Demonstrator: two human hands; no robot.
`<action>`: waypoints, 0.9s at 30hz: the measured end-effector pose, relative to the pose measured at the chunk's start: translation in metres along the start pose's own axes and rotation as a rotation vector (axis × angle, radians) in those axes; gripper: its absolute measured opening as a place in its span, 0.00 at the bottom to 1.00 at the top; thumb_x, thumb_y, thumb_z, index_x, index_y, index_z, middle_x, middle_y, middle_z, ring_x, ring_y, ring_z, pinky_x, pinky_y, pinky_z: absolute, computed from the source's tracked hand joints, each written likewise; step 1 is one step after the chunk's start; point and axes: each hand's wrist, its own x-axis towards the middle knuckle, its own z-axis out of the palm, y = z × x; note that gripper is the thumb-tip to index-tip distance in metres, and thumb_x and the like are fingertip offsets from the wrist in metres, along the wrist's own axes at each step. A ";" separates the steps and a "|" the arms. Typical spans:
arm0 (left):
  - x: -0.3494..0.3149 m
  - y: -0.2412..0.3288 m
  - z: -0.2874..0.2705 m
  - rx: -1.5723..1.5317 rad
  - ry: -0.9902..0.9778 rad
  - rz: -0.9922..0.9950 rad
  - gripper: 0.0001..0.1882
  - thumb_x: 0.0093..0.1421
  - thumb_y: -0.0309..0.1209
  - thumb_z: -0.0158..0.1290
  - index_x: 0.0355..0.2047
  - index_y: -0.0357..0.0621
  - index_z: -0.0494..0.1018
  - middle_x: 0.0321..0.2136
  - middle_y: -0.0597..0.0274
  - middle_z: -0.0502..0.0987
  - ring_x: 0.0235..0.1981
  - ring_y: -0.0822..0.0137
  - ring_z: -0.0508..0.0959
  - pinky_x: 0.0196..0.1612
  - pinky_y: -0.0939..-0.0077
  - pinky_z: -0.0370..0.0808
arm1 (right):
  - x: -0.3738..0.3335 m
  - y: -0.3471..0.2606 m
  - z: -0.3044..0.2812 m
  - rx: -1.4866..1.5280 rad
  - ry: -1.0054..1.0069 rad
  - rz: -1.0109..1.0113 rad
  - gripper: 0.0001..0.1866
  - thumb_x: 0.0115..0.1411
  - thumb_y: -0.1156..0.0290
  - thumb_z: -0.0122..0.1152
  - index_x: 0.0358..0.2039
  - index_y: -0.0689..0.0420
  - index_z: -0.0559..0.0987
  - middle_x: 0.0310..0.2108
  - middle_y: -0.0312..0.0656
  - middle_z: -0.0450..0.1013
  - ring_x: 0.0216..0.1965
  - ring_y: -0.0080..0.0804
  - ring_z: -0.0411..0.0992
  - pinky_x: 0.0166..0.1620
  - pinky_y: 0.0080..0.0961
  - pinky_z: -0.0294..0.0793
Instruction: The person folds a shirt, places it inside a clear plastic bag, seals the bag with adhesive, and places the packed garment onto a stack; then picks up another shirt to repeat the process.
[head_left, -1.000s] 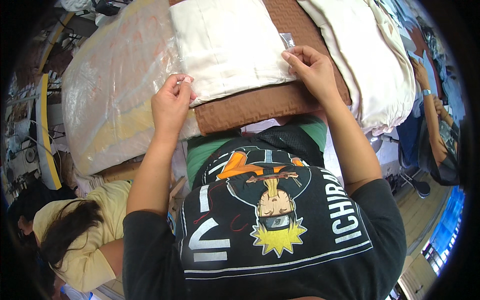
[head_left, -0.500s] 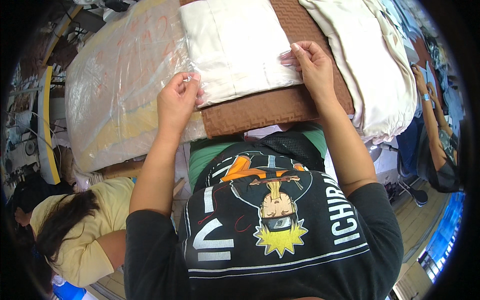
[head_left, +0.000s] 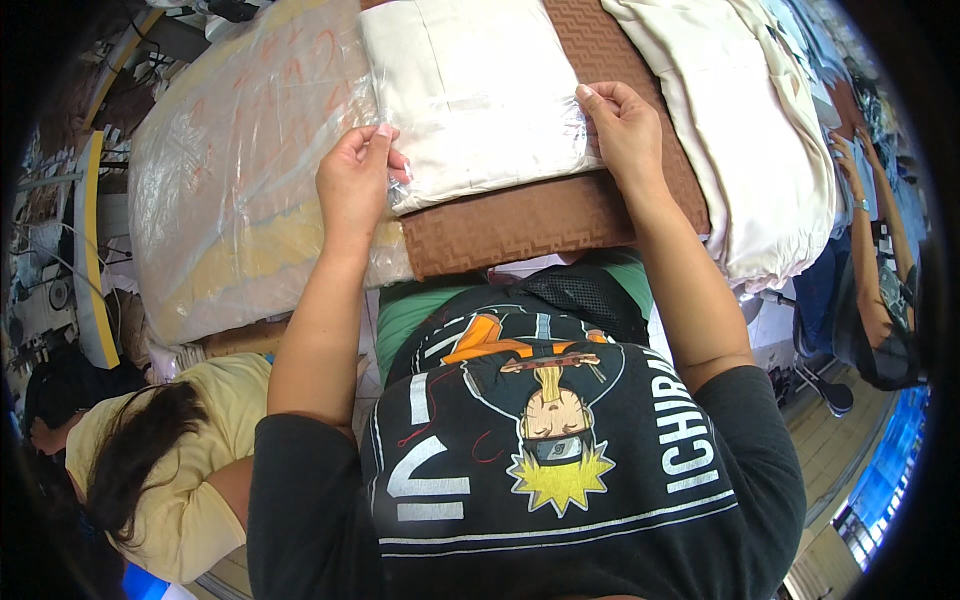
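A folded off-white garment (head_left: 470, 60) lies flat in front of me on a brown patterned cloth (head_left: 545, 222). Clear plastic film, seemingly a bag (head_left: 550, 145), covers its near part and shines along the right side. At the garment's left edge, my left hand (head_left: 355, 180) is closed, thumb against fingers, pinching the film. On the opposite edge my right hand (head_left: 630, 130) has its thumb and forefinger pressed together on the film too. How far up the plastic reaches is hard to make out.
A large plastic-wrapped bundle (head_left: 240, 170) stands to the left. More off-white garments (head_left: 750, 130) are piled at the right. A person in a yellow top (head_left: 190, 470) sits at lower left; another person's arms (head_left: 868, 240) reach in at far right.
My left hand has moved slightly up along the garment's edge, and my right hand has shifted a little left. The shiny plastic now shows higher across the garment.
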 end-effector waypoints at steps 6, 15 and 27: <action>0.000 0.006 -0.013 -0.030 -0.050 -0.129 0.13 0.63 0.37 0.51 0.40 0.41 0.76 0.27 0.71 0.75 0.25 0.81 0.72 0.27 0.89 0.67 | 0.000 -0.006 -0.001 -0.004 -0.019 0.057 0.11 0.56 0.66 0.62 0.33 0.62 0.80 0.23 0.38 0.77 0.23 0.20 0.72 0.30 0.19 0.72; -0.013 0.020 -0.026 0.038 -0.158 -0.185 0.13 0.60 0.36 0.54 0.43 0.44 0.76 0.31 0.72 0.76 0.29 0.83 0.72 0.33 0.89 0.68 | -0.007 -0.013 0.001 0.034 -0.003 0.062 0.11 0.57 0.66 0.63 0.33 0.62 0.80 0.24 0.36 0.77 0.23 0.17 0.72 0.28 0.15 0.72; -0.038 0.028 -0.005 0.640 0.099 0.598 0.14 0.61 0.30 0.50 0.45 0.36 0.73 0.42 0.59 0.75 0.42 0.62 0.74 0.46 0.70 0.71 | -0.005 -0.009 -0.002 0.080 -0.028 0.094 0.10 0.57 0.66 0.62 0.32 0.61 0.79 0.21 0.33 0.76 0.21 0.15 0.70 0.25 0.14 0.68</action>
